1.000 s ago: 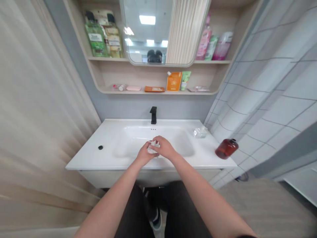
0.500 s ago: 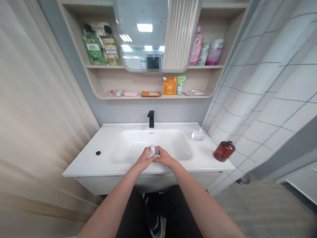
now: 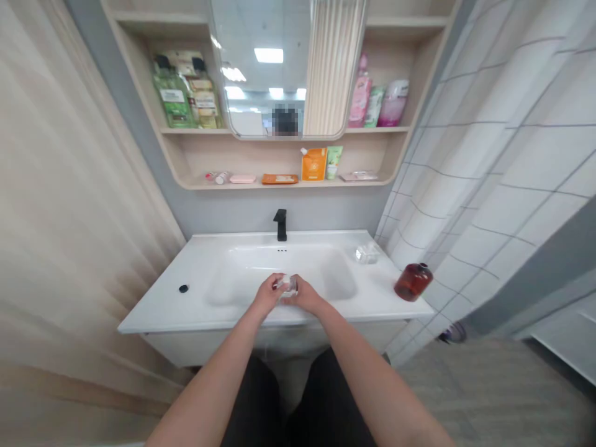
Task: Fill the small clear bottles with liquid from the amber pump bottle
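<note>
Both my hands meet over the front of the white sink [image 3: 223,245], closed around a small clear object [image 3: 286,285] that looks like a little glass or plastic container. My left hand [image 3: 266,294] grips it from the left with fingers curled. My right hand [image 3: 305,295] holds it from the right, fingers wrapped round. What the object is exactly I cannot make out.
A black tap [image 3: 280,224] stands at the back of the basin. A brown bottle [image 3: 412,282] lies on its side at the counter's right end, a clear item [image 3: 366,252] behind it, a small black cap [image 3: 183,288] at the left. Shelves above hold bottles and packets.
My hands stayed together on the clear object and turned slightly on it. The view shifted back and a little left, so the sink sits lower in the picture.
</note>
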### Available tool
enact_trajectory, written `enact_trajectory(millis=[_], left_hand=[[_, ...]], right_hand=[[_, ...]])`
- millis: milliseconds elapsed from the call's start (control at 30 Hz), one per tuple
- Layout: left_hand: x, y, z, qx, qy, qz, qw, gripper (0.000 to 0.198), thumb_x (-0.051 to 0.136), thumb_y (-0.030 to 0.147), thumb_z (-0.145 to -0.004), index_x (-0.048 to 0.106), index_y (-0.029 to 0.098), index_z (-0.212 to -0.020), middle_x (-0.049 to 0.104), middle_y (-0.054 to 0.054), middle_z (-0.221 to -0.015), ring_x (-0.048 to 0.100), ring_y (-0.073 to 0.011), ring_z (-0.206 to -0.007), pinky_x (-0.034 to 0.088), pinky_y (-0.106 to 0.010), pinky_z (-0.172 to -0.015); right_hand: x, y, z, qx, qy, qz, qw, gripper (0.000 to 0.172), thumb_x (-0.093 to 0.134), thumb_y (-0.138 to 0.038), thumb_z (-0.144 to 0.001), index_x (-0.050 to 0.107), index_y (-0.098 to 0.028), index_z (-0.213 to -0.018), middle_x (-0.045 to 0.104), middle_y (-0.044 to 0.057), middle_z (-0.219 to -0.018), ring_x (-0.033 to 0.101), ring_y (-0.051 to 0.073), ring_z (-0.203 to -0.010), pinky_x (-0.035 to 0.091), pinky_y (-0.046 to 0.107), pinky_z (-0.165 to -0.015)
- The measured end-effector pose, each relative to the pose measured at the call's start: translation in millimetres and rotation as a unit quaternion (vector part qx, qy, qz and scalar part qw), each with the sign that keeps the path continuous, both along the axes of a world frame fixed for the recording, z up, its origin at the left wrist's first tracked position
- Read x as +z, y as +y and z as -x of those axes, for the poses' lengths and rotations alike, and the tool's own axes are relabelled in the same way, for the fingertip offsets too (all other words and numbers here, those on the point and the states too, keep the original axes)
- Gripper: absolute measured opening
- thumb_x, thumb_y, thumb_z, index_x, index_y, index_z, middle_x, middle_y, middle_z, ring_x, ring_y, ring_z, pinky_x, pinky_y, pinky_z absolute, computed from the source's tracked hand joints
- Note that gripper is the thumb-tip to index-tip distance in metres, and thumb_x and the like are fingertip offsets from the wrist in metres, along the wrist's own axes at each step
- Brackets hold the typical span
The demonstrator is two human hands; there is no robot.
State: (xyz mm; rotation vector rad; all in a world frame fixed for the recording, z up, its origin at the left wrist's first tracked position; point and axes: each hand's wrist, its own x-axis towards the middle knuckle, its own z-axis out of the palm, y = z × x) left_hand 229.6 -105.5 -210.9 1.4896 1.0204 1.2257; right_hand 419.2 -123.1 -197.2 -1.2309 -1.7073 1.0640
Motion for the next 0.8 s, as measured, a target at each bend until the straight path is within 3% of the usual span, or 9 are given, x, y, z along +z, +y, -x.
enact_trajectory(millis=[100,200,533,667,800], left_hand=[[1.3,-1.8,-1.5,0.028,-0.009,0.001,1.000,0.046,0.094,0.048,-0.072,0.073,0.022,-0.103,0.078,-0.008,-0.113,0.072,-0.0256,-0.102,0.056,-0.042,-0.099],[4.8,-4.2,0.1,0.028,-0.005,0.007,1.000,0.053,0.097,0.041,-0.067,0.075,0.022,-0.112,0.079,-0.009,-0.116,0.072,-0.0268,-0.105,0.055,-0.041,-0.099],[12.7,-9.3,4.9,0.001,0.002,0.019,1.000,0.054,0.096,0.042,-0.068,0.075,0.022,-0.113,0.079,-0.007,-0.111,0.072,-0.0272,-0.107,0.053,-0.039,-0.096],[14.6,-10.4,3.6,0.005,-0.014,0.019,1.000,0.051,0.098,0.044,-0.066,0.073,0.022,-0.104,0.078,-0.005,-0.103,0.071,-0.0253,-0.100,0.054,-0.038,-0.094],[14.8,-11.2,3.4,0.011,-0.025,0.014,1.000,0.055,0.099,0.038,-0.065,0.074,0.022,-0.112,0.079,-0.008,-0.114,0.071,-0.0259,-0.105,0.054,-0.038,-0.097]], right_hand=[[-1.7,0.6,0.5,0.007,0.000,-0.002,1.000,0.067,0.104,-0.044,-0.062,0.061,-0.025,-0.109,0.077,0.002,-0.104,0.071,0.026,-0.096,0.054,0.036,-0.085],[-3.7,1.5,0.2,0.002,0.000,0.001,1.000,0.066,0.103,-0.044,-0.061,0.061,-0.025,-0.109,0.077,0.001,-0.103,0.071,0.026,-0.097,0.054,0.036,-0.085],[-7.3,-0.2,0.2,-0.007,-0.027,-0.010,1.000,0.069,0.102,-0.050,-0.063,0.061,-0.025,-0.112,0.075,0.000,-0.098,0.069,0.024,-0.091,0.053,0.034,-0.081],[-6.9,-0.8,0.5,0.001,-0.024,-0.013,1.000,0.069,0.102,-0.053,-0.063,0.061,-0.025,-0.112,0.075,0.000,-0.101,0.070,0.025,-0.093,0.053,0.034,-0.082],[-4.1,-2.9,1.1,-0.005,-0.029,-0.014,0.999,0.073,0.102,-0.053,-0.063,0.061,-0.025,-0.117,0.076,0.001,-0.104,0.071,0.026,-0.096,0.053,0.035,-0.084]])
